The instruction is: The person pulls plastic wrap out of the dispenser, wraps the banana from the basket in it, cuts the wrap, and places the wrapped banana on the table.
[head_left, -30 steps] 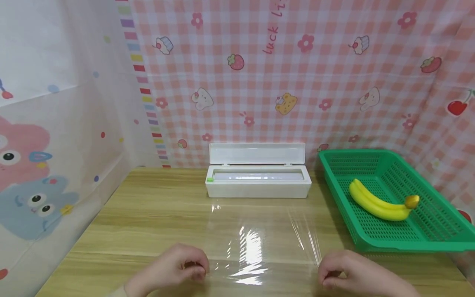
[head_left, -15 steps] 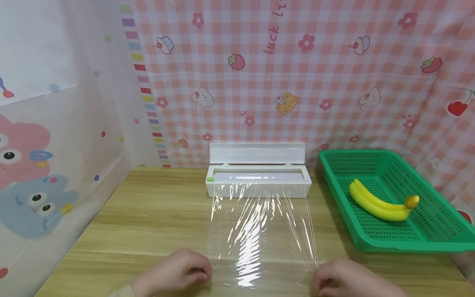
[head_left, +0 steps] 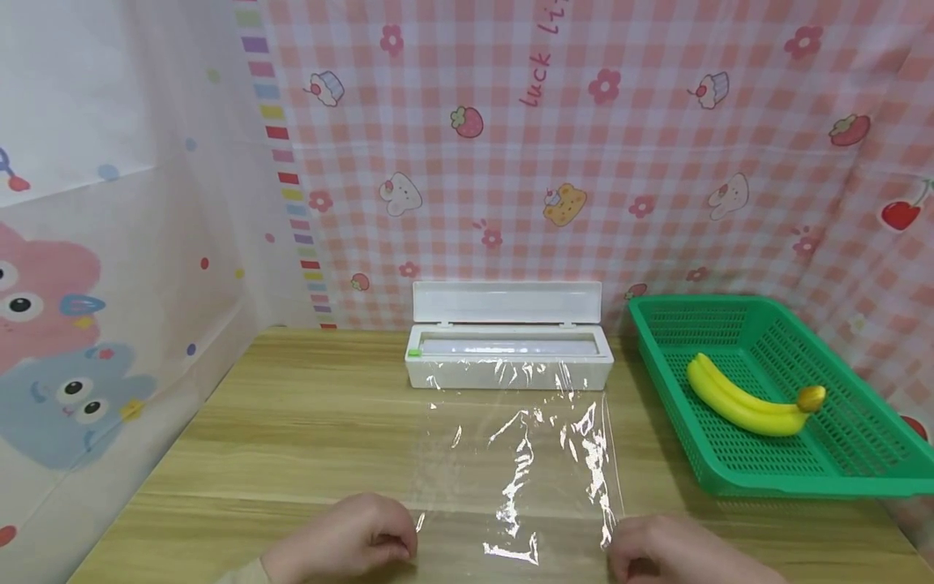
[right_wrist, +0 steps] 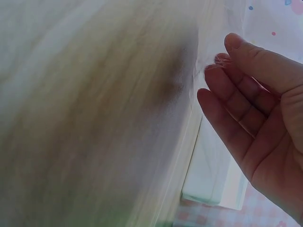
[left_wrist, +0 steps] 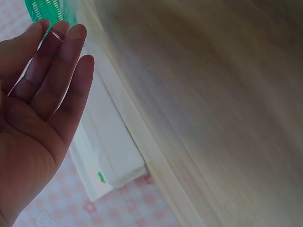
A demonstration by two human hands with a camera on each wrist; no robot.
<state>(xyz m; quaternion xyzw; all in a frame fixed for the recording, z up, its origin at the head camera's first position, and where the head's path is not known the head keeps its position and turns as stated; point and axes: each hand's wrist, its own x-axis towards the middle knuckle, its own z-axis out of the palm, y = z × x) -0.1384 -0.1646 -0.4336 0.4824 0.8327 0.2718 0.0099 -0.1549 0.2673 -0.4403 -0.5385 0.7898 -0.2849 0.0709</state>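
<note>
A thin, clear plastic sheet (head_left: pixel 543 478) runs from a long white plastic box (head_left: pixel 417 375) to the person's two hands, above a wooden table (head_left: pixel 292 454). The left hand (head_left: pixel 346 537) pinches its near left corner with thumb and fingertips, and the right hand (head_left: pixel 667 550) pinches the near right corner. The middle hangs loose and shiny, with wrinkles on the right.

The loose part could fold and stick to itself, because it is so thin and not pulled tight. If one hand pulls harder, the sheet may stretch crooked or rip. A hard tug might slide the light-looking box, since no hand holds it. The small green tab (head_left: pixel 413 353) sits at the box's left end. A yellow banana (head_left: pixel 744 410) lies in a green plastic basket (head_left: pixel 810 487), well apart from the sheet.
</note>
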